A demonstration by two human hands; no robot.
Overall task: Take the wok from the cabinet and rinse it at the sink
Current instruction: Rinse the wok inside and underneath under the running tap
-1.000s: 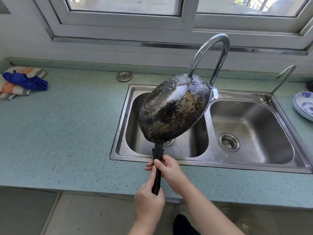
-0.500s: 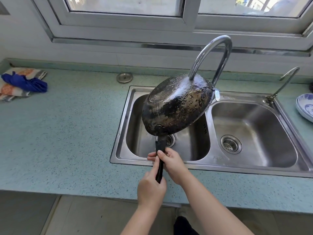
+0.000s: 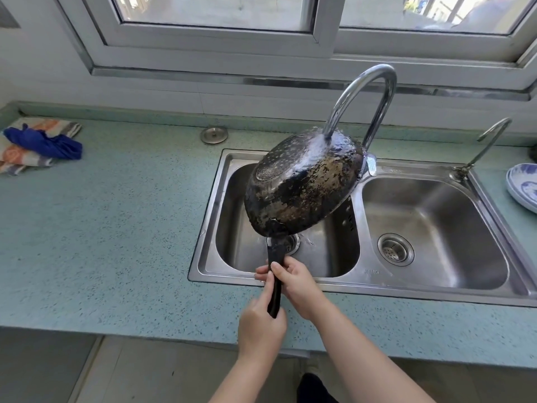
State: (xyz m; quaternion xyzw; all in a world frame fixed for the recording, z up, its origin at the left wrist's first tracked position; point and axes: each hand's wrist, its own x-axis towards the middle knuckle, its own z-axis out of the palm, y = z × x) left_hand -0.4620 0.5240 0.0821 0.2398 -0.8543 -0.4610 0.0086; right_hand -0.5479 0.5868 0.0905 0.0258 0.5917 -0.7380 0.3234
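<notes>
The blackened wok [image 3: 302, 184] is held upside down and tilted over the left basin of the steel double sink [image 3: 436, 289]. Its scorched underside faces me. Water from the curved faucet [image 3: 363, 91] runs onto the wok's upper back. Both hands grip the black handle [image 3: 276, 274]: my right hand [image 3: 293, 282] higher up, near the sink's front rim, and my left hand [image 3: 260, 327] at the handle's lower end. The inside of the wok is hidden.
A blue cloth [image 3: 43, 144] lies on striped towels at the far left of the teal counter [image 3: 101, 228]. A round metal cap [image 3: 214, 134] sits behind the sink. A small second tap [image 3: 482, 146] and a blue-patterned plate [image 3: 523, 186] are at the right.
The wok has tipped a little flatter under the faucet, and the water now spreads over more of its back. Both hands keep their grip on the handle.
</notes>
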